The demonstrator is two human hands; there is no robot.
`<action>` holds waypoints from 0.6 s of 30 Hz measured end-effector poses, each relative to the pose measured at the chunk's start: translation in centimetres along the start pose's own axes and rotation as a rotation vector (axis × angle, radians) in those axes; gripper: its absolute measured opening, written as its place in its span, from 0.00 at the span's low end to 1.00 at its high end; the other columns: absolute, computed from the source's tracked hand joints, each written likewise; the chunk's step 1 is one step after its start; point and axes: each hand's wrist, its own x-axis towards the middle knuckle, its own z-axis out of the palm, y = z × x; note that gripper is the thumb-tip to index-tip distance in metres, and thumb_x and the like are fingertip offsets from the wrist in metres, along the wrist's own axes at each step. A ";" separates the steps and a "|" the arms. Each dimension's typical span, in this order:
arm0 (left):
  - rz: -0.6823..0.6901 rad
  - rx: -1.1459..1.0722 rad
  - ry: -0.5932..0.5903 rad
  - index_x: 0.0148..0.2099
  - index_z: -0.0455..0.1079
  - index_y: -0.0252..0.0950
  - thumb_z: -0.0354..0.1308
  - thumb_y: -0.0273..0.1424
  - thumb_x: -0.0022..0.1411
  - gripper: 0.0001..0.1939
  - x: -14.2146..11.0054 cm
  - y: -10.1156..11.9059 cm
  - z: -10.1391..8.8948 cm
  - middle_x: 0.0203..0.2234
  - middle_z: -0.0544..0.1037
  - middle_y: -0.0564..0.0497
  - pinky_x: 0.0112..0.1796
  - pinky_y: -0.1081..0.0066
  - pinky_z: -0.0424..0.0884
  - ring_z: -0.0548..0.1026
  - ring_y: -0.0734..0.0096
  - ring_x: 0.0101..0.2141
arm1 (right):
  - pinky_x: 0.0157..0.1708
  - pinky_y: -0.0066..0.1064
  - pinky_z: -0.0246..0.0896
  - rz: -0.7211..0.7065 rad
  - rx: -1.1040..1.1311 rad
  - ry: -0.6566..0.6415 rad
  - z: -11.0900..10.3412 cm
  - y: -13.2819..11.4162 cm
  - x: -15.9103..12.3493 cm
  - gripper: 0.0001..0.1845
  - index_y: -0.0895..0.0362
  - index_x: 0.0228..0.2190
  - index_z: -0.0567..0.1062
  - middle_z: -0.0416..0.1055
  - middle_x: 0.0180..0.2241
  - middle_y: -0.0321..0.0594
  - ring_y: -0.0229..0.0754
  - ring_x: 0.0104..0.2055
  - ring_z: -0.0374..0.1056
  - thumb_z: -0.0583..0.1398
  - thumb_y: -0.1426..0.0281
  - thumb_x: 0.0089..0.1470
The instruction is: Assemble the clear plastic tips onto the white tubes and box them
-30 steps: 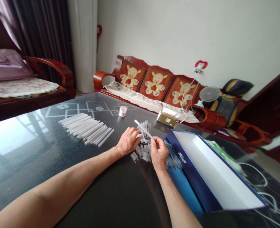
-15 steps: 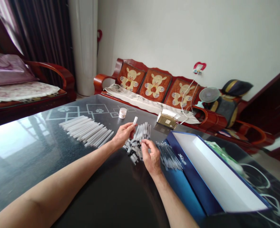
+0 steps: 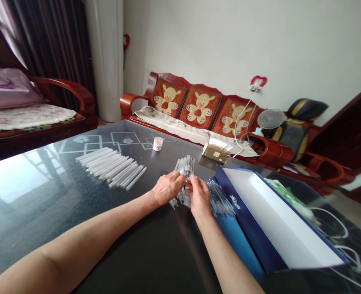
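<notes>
Left hand: your left hand (image 3: 168,188) comes in at 12 o'clock, fingers together and curved over the pile, touching your right hand's fingers; you can't tell if it's gripping anything.
Right hand: your right hand (image 3: 199,196) sits just beside it, fingertips pinched inward at the pile; blur hides whether anything's held.
Pile: the heap of frosted plastic tubes (image 3: 184,166) stands at 12 o'clock, slim straight rods upright at the back, short pieces jumbled under your hands.
Row: a neat fan of frosted tubes (image 3: 111,166) lies side by side at 11 o'clock.
Sheaf: a bundle of thin clear tubes (image 3: 220,199) lies at 1 o'clock, right beside your right hand.
Box: a glossy blue box (image 3: 248,216) sits at 2 o'clock, its inside smooth white card.
Surface: the polished black glass counter (image 3: 149,253) carries it all, a small white jar (image 3: 158,143) at 12 o'clock.
</notes>
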 end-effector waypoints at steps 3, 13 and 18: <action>-0.083 -0.016 -0.012 0.37 0.67 0.34 0.47 0.38 0.67 0.14 -0.1 0.1 -0.1 0.28 0.71 0.49 0.30 0.75 0.68 0.72 0.72 0.29 | 0.24 0.24 0.60 0.035 0.041 0.014 0.0 0.1 0.1 0.21 0.57 0.33 0.74 0.75 0.29 0.36 0.37 0.30 0.71 0.66 0.56 0.40; -0.134 -0.205 -0.075 0.33 0.67 0.35 0.45 0.40 0.67 0.17 0.0 0.4 -0.2 0.23 0.73 0.50 0.26 0.76 0.62 0.72 0.73 0.24 | 0.28 0.27 0.63 -0.001 0.103 -0.015 -0.3 0.5 0.5 0.17 0.59 0.30 0.76 0.75 0.28 0.36 0.36 0.28 0.69 0.66 0.59 0.42; -0.250 -0.670 -0.164 0.30 0.68 0.35 0.52 0.38 0.62 0.13 1.0 0.2 -1.4 0.19 0.71 0.54 0.24 0.77 0.62 0.70 0.76 0.19 | 0.31 0.27 0.64 -0.026 0.206 -0.054 0.1 -0.2 0.1 0.15 0.59 0.28 0.75 0.74 0.27 0.35 0.35 0.29 0.69 0.67 0.61 0.40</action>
